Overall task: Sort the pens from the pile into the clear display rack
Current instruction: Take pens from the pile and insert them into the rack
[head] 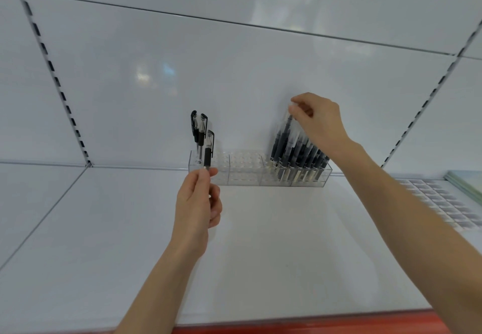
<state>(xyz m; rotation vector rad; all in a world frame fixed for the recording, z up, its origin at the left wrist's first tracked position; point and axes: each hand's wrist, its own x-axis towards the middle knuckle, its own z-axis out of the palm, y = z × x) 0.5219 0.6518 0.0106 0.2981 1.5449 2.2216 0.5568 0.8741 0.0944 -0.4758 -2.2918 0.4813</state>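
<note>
Here the left grip (200, 198) pinches a black pen (208, 151) (right grip (315, 117): clear-capped pen (287, 127)).

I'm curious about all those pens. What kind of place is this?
Probably a shop: a white shelf with slotted uprights, and a clear rack of pens on display.

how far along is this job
Done: two black clip pens stand at the left end of the clear plastic rack, and a cluster of dark clear-capped pens fills its right end. In hand: the left hand grips a third black pen; the right hand pinches one cluster pen by its top. Left: the middle holes are empty.
</note>
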